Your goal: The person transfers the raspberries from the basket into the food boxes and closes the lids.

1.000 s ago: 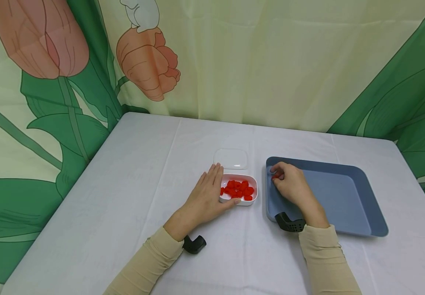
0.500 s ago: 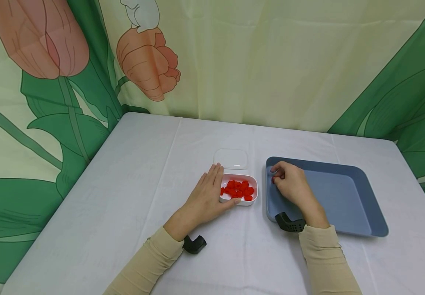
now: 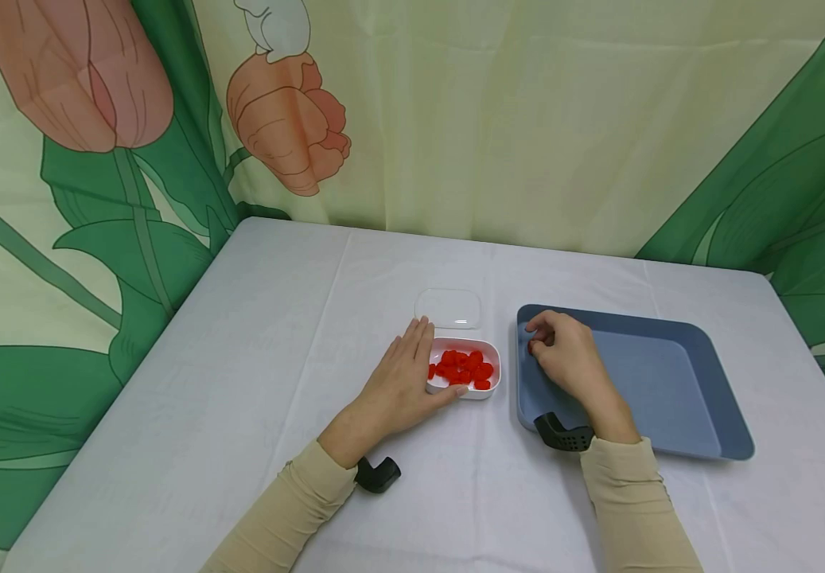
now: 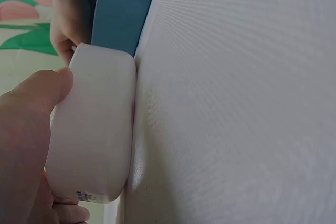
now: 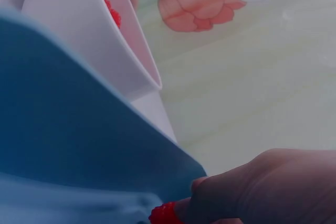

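Observation:
A small white box (image 3: 494,380) holds several red raspberries (image 3: 464,366), bright and toy-like. My left hand (image 3: 401,372) steadies the box, with fingers along its left end and the thumb (image 4: 55,85) on the near rim. To the right lies a blue-grey tray (image 3: 648,382). Over its left end, my right hand (image 3: 566,354) pinches one bumpy red raspberry (image 5: 164,213) between thumb and fingers, low near the tray's inner wall. Whether that raspberry touches the tray is hard to tell.
Just behind the box lies a clear plastic lid (image 3: 448,309). A white cloth covers the table (image 3: 240,358). Behind it hangs a curtain (image 3: 491,119) printed with tulips, leaves and a rabbit. The tray's raised rim stands between the box and my right hand.
Both hands keep nearly the same place. The fingers of my right hand shift very slightly around the raspberry; the box, lid and tray have not moved.

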Demonstrator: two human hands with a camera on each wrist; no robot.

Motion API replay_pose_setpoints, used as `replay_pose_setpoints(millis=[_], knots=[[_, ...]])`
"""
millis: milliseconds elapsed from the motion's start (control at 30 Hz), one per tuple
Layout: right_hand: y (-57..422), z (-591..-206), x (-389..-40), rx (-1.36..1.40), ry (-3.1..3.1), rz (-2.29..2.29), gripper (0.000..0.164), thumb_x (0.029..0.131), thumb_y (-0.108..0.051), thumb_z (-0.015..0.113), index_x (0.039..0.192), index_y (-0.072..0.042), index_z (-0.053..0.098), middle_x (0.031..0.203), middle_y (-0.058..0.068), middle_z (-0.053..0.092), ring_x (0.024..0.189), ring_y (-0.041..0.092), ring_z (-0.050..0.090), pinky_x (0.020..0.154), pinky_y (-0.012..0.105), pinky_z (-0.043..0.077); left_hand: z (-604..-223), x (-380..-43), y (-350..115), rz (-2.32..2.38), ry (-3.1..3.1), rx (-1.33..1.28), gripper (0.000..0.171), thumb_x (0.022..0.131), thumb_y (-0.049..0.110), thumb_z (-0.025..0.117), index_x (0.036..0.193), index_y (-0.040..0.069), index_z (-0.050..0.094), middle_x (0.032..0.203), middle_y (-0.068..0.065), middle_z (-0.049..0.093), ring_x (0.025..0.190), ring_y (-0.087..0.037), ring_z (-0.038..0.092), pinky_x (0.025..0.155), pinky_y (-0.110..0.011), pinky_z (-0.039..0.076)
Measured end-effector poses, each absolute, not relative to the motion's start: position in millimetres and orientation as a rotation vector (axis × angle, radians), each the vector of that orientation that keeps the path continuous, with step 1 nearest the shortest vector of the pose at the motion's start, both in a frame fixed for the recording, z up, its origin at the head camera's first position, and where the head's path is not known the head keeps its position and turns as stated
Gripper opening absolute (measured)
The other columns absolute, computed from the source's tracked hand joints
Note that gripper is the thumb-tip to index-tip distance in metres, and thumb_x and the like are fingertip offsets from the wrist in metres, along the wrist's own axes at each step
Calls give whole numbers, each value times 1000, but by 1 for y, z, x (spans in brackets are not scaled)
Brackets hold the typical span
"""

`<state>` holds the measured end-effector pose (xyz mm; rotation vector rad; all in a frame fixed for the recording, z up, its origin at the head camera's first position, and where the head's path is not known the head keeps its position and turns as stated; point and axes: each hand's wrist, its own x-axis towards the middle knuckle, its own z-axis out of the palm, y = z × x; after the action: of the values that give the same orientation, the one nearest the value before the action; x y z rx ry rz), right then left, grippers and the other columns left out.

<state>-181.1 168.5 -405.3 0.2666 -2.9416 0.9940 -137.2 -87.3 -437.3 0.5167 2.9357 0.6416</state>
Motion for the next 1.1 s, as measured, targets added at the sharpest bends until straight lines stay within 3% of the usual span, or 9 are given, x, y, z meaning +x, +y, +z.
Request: replay_pose_setpoints(millis=[167,433,700,1100], knots=[[167,-401,-178,276,-2895,1026,19,86,4,64,103,0,68,94,17,68,86,30,64,74,38,50,-437,-137,-88,655,2935,520,102,88,62,60,158,3,15,167,-11,16,155,-28,13,124,-47,20],[165,-392,-175,240,-2854,1098,20,90,-1,57,105,-3,69,95,14,71,90,29,64,72,34,51,-437,-137,-87,665,2937,515,101,87,61,61,158,3,17,166,-12,17,155,-28,15,124,-48,22],[161,-388,-172,229,-2826,1144,18,93,-5,57,106,-5,69,96,11,72,94,25,63,83,43,55,-437,-137,-87,653,2938,519,102,87,61,61,158,3,16,167,-12,17,155,-28,15,124,-47,22],[146,-378,-165,313,-2818,1199,16,93,-5,61,108,-7,68,101,9,72,95,23,63,87,43,55,-437,-137,-88,652,2945,524,102,87,61,61,158,3,17,166,-12,18,154,-29,16,123,-48,23]])
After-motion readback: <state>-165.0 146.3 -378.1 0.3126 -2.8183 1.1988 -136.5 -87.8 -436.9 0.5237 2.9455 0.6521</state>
